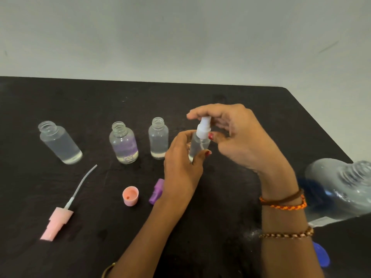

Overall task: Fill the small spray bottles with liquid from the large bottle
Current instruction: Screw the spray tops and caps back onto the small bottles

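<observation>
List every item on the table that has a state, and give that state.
Held spray bottle: upright, white sprayer fitted.
Three small bottles: uncapped, upright, holding liquid.
Pink sprayer: off, lying flat.
Pink cap: off.
Large bottle: uncapped.
Left hand: gripping held bottle.
Right hand: on sprayer.

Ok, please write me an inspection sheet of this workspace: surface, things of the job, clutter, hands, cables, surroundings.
Surface: black table, small wet patch near the right wrist.
Job's things: three open small bottles holding liquid; fourth bottle with white spray head; large bottle at right edge.
Clutter: pink spray head with tube, pink cap, purple spray head, blue cap.
Hands: left hand grips the fourth bottle; right hand at its spray head.
Cables: nothing seen.
Surroundings: plain wall.
</observation>
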